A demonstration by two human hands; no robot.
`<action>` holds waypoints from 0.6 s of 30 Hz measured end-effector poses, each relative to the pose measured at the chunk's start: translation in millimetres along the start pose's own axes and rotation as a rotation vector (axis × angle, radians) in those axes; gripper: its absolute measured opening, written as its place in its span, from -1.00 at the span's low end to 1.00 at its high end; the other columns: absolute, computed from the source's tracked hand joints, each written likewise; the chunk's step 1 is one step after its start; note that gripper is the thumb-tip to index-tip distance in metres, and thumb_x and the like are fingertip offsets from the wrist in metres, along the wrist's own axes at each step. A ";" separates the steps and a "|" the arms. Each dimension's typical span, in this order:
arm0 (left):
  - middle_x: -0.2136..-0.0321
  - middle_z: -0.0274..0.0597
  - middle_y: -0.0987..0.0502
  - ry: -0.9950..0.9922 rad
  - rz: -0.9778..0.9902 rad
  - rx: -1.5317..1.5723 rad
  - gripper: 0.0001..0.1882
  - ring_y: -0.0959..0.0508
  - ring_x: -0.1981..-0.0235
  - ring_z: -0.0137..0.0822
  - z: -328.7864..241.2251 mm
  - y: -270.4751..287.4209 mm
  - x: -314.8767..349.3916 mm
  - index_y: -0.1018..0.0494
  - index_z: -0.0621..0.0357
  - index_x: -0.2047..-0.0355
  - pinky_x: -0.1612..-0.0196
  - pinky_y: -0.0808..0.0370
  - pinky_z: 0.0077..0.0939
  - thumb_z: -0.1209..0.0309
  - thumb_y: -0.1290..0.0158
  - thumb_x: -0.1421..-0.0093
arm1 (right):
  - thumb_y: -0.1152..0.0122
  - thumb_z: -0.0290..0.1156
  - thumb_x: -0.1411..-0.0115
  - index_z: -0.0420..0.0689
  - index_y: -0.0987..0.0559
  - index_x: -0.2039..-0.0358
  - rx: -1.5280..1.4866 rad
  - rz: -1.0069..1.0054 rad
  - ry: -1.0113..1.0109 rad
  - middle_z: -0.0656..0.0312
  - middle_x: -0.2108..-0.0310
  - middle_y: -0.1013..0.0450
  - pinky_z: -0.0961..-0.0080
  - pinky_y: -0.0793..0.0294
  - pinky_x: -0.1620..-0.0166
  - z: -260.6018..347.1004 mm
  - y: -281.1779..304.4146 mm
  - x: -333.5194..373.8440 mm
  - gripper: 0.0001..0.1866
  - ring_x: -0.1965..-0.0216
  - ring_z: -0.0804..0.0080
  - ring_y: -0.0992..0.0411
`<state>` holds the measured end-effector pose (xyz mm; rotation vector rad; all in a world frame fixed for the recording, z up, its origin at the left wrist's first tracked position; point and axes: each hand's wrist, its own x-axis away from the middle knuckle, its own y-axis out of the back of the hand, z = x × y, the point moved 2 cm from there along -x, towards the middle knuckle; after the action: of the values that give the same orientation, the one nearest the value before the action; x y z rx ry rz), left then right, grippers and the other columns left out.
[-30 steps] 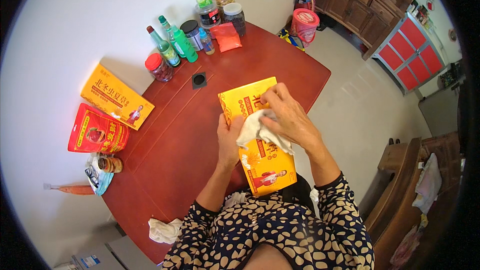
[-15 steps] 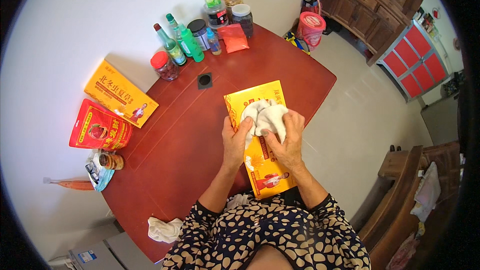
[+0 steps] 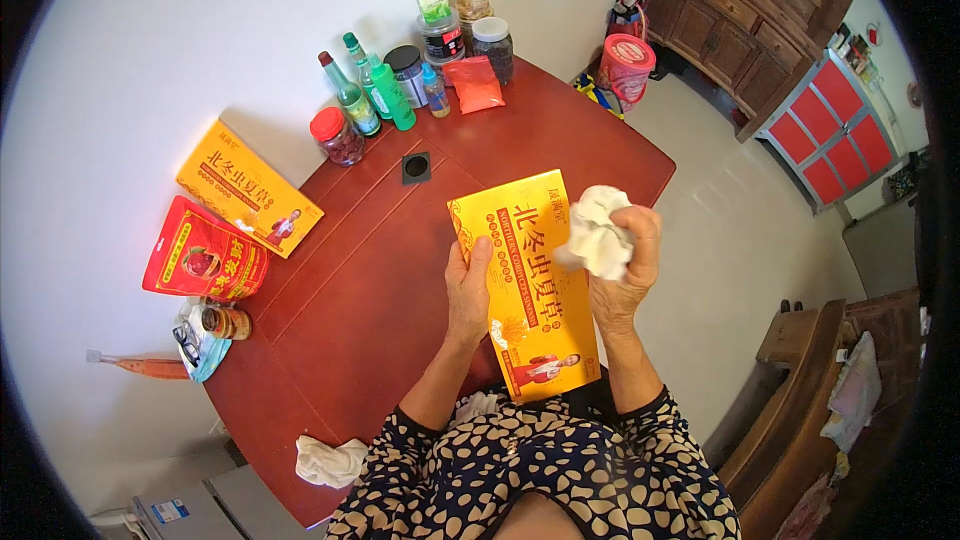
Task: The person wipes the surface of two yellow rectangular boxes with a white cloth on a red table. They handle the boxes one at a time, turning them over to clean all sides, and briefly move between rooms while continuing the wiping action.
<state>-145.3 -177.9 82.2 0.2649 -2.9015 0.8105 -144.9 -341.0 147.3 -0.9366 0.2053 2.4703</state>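
My left hand [image 3: 468, 290] grips the left edge of a flat yellow box [image 3: 540, 330], its thumb lying on the printed front and its other fingers hidden behind. The box is tilted up in front of my body, its lower end close to my patterned top. Bunched in my right hand [image 3: 628, 275] is a white cloth [image 3: 600, 232], held beside the upper right edge of the box. The cloth is slightly blurred.
Against the wall, the red-brown table [image 3: 350, 340] carries jars, green bottles [image 3: 350, 95] and an orange packet [image 3: 473, 83]. A second yellow box [image 3: 250, 185], a red pouch [image 3: 205, 250] and a small jar [image 3: 226, 321] stand left. Another white cloth [image 3: 330, 461] lies at the near edge.
My right hand has moved right with the white cloth, off the front of the yellow box, uncovering its print. My left hand has let go of the cloth and keeps hold of the box.
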 end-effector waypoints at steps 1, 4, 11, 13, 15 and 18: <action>0.23 -0.27 -0.49 0.014 0.000 -0.007 -0.71 -0.49 0.28 -0.52 1.0 0.7 0.1 -0.31 0.25 0.10 0.23 -0.49 -0.60 0.28 0.00 -0.34 | -0.28 -0.70 0.17 -0.08 -0.53 0.23 0.120 0.058 0.072 0.16 0.24 -0.32 0.38 -0.40 0.17 -1.1 -3.4 0.0 -0.57 0.21 0.27 -0.36; 0.27 -0.30 -0.47 -0.029 -0.003 -0.072 -0.72 -0.46 0.29 -0.56 0.6 -6.8 0.7 -0.31 0.23 0.14 0.24 -0.46 -0.65 0.24 0.06 -0.38 | -0.22 -0.67 0.28 -0.07 -0.57 0.20 0.365 0.256 0.190 0.01 0.21 -0.28 0.26 -0.36 0.13 -17.2 -16.8 13.8 -0.50 0.12 0.08 -0.30; 0.27 -0.29 -0.47 -0.084 -0.052 -0.163 -0.75 -0.44 0.28 -0.56 -6.4 -4.9 7.2 -0.31 0.22 0.16 0.23 -0.42 -0.63 0.26 0.13 -0.41 | -0.38 -0.35 0.09 -0.10 -0.54 0.26 0.383 0.412 0.174 0.05 0.03 -0.24 0.05 -0.15 -0.03 0.8 -20.9 38.7 -0.66 -0.04 0.04 -0.19; 0.27 -0.29 -0.46 -0.071 -0.042 -0.168 -0.75 -0.43 0.28 -0.55 -7.1 -6.1 8.3 -0.31 0.22 0.16 0.23 -0.42 -0.63 0.25 0.13 -0.41 | -0.40 -0.29 0.05 -0.09 -0.53 0.28 0.404 0.372 0.156 0.06 0.04 -0.27 0.07 -0.16 -0.02 -5.6 -27.7 46.2 -0.67 -0.03 0.05 -0.20; 0.27 -0.29 -0.46 -0.058 -0.046 -0.192 -0.75 -0.43 0.28 -0.55 -6.9 -7.3 8.3 -0.32 0.21 0.17 0.22 -0.42 -0.62 0.25 0.15 -0.42 | -0.44 -0.32 0.07 -0.13 -0.50 0.24 0.370 0.309 0.124 0.07 0.09 -0.30 0.12 -0.21 0.02 -12.1 -33.6 48.5 -0.61 0.04 0.05 -0.24; 0.27 -0.29 -0.46 -0.034 -0.061 -0.125 -0.76 -0.44 0.26 -0.54 -0.9 -5.1 4.8 -0.32 0.20 0.17 0.20 -0.42 -0.62 0.25 0.17 -0.43 | -0.46 -0.42 0.11 -0.19 -0.46 0.12 0.247 0.286 0.063 0.04 0.12 -0.30 0.19 -0.27 0.06 -13.6 -39.8 49.3 -0.48 0.11 0.02 -0.27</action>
<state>-148.9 -182.4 86.3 0.3555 -2.9451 0.6189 -149.3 -291.3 106.0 -0.9312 0.6923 2.5921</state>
